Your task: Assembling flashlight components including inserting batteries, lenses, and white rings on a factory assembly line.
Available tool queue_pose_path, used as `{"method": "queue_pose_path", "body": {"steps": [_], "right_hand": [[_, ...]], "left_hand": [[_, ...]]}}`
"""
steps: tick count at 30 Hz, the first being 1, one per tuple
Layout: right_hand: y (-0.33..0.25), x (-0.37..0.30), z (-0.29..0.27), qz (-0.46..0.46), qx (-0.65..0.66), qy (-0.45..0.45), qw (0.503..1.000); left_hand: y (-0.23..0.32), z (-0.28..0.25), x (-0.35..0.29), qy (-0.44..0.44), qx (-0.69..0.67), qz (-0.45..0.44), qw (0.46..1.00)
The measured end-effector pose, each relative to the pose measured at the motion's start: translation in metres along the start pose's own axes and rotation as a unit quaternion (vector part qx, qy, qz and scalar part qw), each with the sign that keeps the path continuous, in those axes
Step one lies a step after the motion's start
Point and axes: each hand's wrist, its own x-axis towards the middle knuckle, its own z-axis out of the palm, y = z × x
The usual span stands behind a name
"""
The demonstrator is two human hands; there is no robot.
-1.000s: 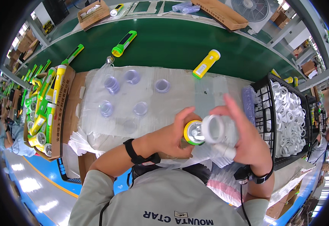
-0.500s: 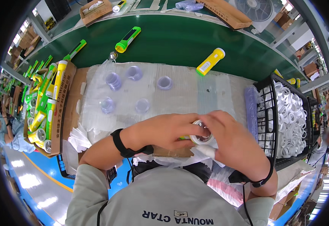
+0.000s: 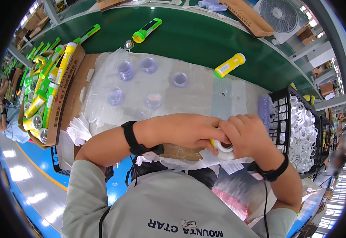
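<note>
Close to my body, at the bench's near edge, both hands are closed around a flashlight (image 3: 213, 142) with a white ring (image 3: 225, 155) at its head. My left hand (image 3: 198, 129) grips the yellow body, most of which is hidden. Curled over the head, the fingers of my right hand (image 3: 246, 135) touch the ring. Beyond my hands, clear round lenses lie on the plastic-covered bench in small groups, such as a left stack (image 3: 125, 70), a middle one (image 3: 179, 79) and a nearer one (image 3: 154, 101).
A cardboard box (image 3: 64, 99) full of yellow-green flashlights stands at left. A black crate (image 3: 286, 131) of white rings (image 3: 300, 127) is at right. On the green belt (image 3: 189, 39) lie a green flashlight (image 3: 148, 29) and a yellow one (image 3: 230, 65). Someone sits far left.
My view has shifted a little. Both hands have closed in around the flashlight's head, and the fingers of my right hand now cover more of its opening.
</note>
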Motion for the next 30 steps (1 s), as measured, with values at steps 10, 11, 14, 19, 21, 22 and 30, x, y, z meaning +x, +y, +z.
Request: {"method": "queue_pose_path", "body": {"steps": [10, 11, 14, 19, 21, 22, 30], "right_hand": [[-0.010, -0.002, 0.005, 0.090, -0.051, 0.030, 0.994], [-0.012, -0.003, 0.004, 0.089, -0.052, 0.030, 0.994], [-0.015, -0.001, -0.003, 0.207, -0.039, -0.042, 0.977], [-0.007, -0.002, -0.006, 0.093, -0.011, -0.033, 0.995], [-0.018, -0.001, -0.006, 0.162, -0.005, -0.049, 0.986], [-0.022, 0.000, -0.007, 0.230, 0.001, -0.065, 0.971], [-0.014, 0.004, -0.032, 0.160, 0.033, -0.139, 0.977]], "left_hand": [[-0.001, 0.003, -0.002, 0.021, -0.033, 0.007, 0.999], [0.003, 0.005, -0.001, 0.033, 0.023, -0.043, 0.998], [0.004, 0.003, -0.002, 0.035, 0.028, -0.075, 0.996], [0.001, 0.004, -0.002, 0.028, -0.063, -0.025, 0.997], [0.006, 0.001, 0.003, 0.029, 0.084, -0.125, 0.988], [0.006, 0.002, 0.002, 0.028, 0.083, -0.125, 0.988], [0.013, -0.008, 0.004, -0.019, 0.017, -0.117, 0.993]]}}
